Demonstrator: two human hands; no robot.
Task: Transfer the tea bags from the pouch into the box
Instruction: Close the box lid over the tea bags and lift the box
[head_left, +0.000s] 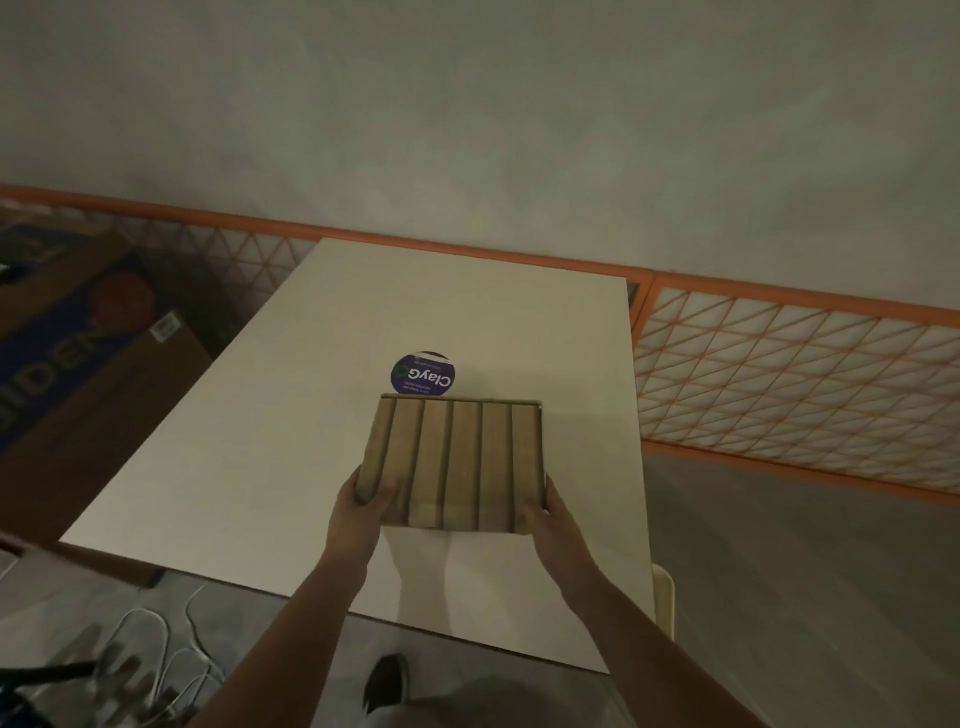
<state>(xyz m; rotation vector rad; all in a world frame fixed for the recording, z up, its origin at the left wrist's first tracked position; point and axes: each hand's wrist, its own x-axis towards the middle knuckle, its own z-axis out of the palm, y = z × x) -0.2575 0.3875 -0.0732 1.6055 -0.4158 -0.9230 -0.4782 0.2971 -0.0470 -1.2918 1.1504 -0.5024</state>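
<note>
Box (453, 465), wooden and slatted, sits in my grip above the near half of the white table (260, 415). My left hand (363, 501) clamps its near left corner, fingers curled up over the edge, and my right hand (540, 512) grasps the near right corner the same way. I cannot tell from this angle whether the box rests on the table or hangs just above it; a shadow below its near edge suggests it is lifted or tilted toward me.

Just beyond the far edge of the box a round purple label (423, 373) with white lettering peeks out. I take that to be the pouch, though most of it is hidden behind the box, and I see no tea bags yet.

My reading is that I am at the very start: positioning the box before anything gets moved across. To do this well, I would set the box down flat and square, close beside the pouch but not on top of it, so the pouch stays reachable. I cannot see a lid or opening from here, so I would check which face opens before letting go. Keeping both hands on the corners until it sits steady should stop it sliding on the smooth tabletop.
</note>
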